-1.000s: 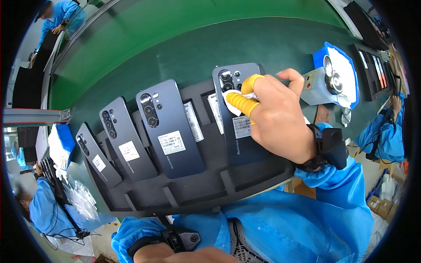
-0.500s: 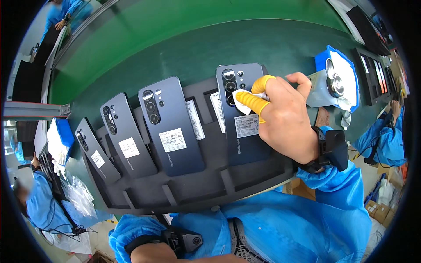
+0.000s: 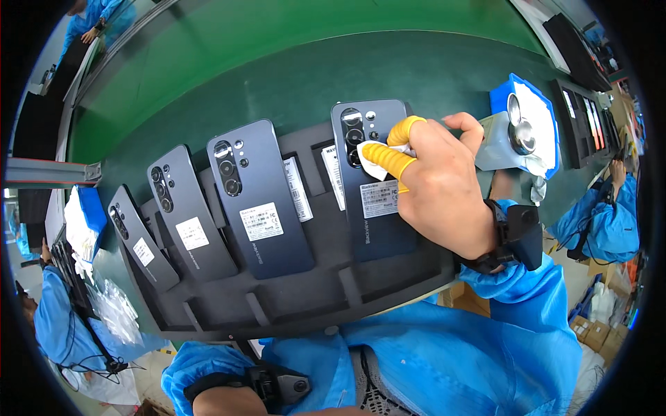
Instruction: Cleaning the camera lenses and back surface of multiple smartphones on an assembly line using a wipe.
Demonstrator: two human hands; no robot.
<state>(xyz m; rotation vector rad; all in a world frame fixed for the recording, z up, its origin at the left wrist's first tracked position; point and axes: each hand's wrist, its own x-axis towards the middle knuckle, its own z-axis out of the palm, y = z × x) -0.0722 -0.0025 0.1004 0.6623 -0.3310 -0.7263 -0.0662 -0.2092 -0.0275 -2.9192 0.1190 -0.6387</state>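
Observation:
My right hand point(image 3: 444, 180), with yellow finger cots on its thumb and index finger, pinches a folded white cloth point(image 3: 373, 166). The cloth is pressed on the back of a dark blue smartphone point(image 3: 388, 239), beside its camera column and above its white label. Three more smartphones, one dark blue point(image 3: 281, 239), one grey point(image 3: 208, 256) and one smaller-looking at the far left point(image 3: 159, 270), lie back side up on a black compartment tray point(image 3: 298, 305). Only a strip of my left hand point(image 3: 229, 402) shows below its wrist strap at the lower edge; its fingers are out of sight.
A blue bin point(image 3: 551, 142) with white cloths stands at the right, beside a translucent container point(image 3: 492, 142) with a round metal lid. Another blue bin point(image 3: 96, 208) and clear plastic bags point(image 3: 118, 312) lie left. Co-workers in blue sit at both sides.
The whole scene has shifted slightly left in view. The cloth in my right hand has stayed near the phone's cameras, with only a slight shift over its back.

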